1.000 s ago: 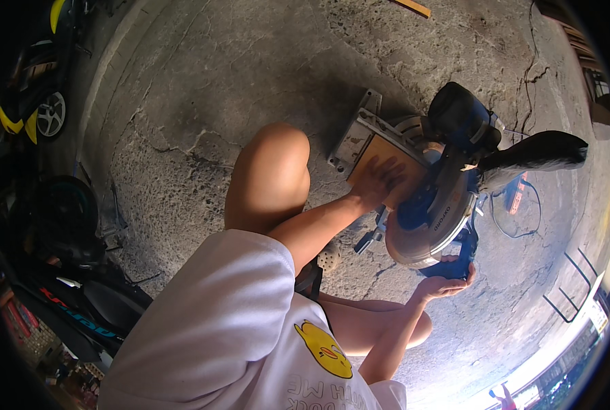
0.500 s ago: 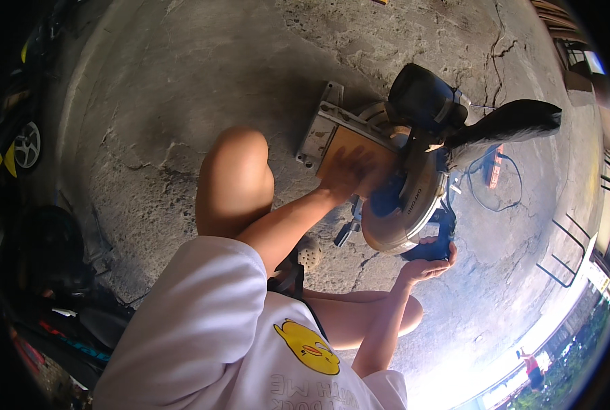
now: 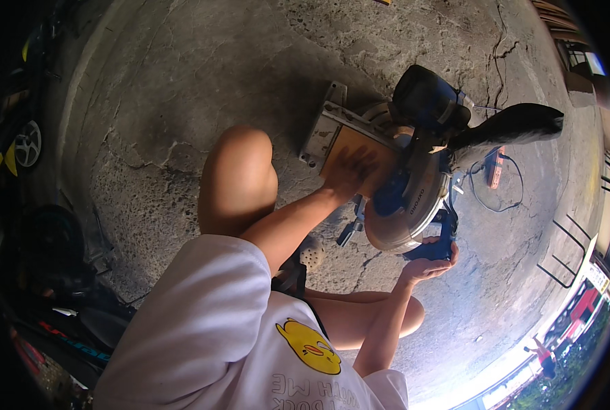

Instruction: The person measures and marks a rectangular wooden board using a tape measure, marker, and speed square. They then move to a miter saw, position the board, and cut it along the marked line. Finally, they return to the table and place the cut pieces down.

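Note:
A mitre saw (image 3: 414, 171) with a blue body, black motor and round blade guard sits on the concrete floor (image 3: 182, 102). My left hand (image 3: 351, 172) lies flat with spread fingers on an orange-brown wooden piece (image 3: 359, 147) on the saw's table. My right hand (image 3: 429, 263) is cupped palm up under the saw's blue handle (image 3: 436, 247), fingers curled around it. My bare knees are bent on either side, and my white shirt fills the lower frame.
A black dust bag (image 3: 517, 123) sticks out to the right of the saw. An orange power strip (image 3: 496, 167) with a looped cable lies beyond it. Wheeled gear and dark clutter (image 3: 25, 147) line the left edge. A metal rack (image 3: 564, 263) stands at right.
The view has shifted, so the saw sits slightly differently in frame. Both hands hold the same places on the wooden piece and the handle.

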### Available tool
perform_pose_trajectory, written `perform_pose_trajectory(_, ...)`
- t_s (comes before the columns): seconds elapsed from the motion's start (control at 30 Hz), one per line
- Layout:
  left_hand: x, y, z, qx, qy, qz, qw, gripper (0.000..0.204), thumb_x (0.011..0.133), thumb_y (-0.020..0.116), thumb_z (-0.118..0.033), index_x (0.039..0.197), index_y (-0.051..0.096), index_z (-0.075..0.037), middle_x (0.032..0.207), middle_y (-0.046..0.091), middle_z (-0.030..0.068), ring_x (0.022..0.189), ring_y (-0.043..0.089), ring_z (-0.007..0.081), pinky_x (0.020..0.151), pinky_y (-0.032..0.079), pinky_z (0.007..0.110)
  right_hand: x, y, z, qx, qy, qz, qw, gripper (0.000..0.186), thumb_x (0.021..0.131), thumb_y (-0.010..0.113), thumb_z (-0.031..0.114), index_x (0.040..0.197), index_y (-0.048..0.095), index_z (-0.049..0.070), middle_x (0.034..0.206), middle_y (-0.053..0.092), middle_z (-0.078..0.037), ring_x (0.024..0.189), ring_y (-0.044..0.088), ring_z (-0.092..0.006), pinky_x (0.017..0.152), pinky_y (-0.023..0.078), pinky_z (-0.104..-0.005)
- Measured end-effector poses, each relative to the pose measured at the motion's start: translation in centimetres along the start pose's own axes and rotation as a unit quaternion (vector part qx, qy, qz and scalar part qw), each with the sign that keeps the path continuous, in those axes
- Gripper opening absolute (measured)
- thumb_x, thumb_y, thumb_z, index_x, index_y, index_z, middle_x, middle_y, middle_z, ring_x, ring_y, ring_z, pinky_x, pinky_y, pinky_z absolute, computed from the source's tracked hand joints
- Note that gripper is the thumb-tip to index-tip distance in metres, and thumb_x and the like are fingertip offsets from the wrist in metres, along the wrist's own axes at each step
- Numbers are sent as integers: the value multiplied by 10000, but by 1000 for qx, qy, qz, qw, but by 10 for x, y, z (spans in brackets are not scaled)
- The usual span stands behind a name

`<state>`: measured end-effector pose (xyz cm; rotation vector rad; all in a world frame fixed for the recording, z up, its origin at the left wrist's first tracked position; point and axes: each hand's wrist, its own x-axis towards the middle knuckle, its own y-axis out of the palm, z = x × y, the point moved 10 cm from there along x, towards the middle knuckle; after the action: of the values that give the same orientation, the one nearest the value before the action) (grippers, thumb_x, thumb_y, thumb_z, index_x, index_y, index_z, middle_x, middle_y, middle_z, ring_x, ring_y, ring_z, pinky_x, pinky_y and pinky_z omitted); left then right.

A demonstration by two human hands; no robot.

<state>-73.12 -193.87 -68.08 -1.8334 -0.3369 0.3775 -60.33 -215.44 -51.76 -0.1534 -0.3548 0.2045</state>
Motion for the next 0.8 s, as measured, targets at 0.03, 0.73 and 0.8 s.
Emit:
perform_pose_trajectory(0.03, -1, 1, 1, -14, 3, -14, 1000, 659, 858, 592, -211, 1487, 393, -202, 1591, 285, 43, 1482, 217, 285, 1168, 166, 579, 0, 1, 1, 0, 3, -2, 1000, 577, 1041, 231, 563, 1248, 460, 76, 735, 576, -117, 650, 547, -183, 620, 472, -293)
perform_pose_trajectory(0.73, 1, 4, 1, 10, -9, 28, 1000, 593, 940, 464, -200, 1518, 336, -224, 1611, 252, 25, 1495, 190, 256, 1184, 128, 560, -5, -1, -7, 9, 12, -7, 1000, 587, 1031, 248, 582, 1265, 445, 81, 763, 570, -132, 674, 546, -197, 634, 474, -293)
perform_pose_trajectory(0.8, 1, 3, 0, 24, -9, 47, 999, 573, 958, 429, -224, 1522, 329, -237, 1619, 237, 8, 1501, 170, 246, 1192, 104, 556, -4, -2, -8, 5, 10, -7, 1000, 588, 1030, 250, 584, 1265, 447, 83, 766, 567, -132, 676, 545, -196, 635, 475, -292)
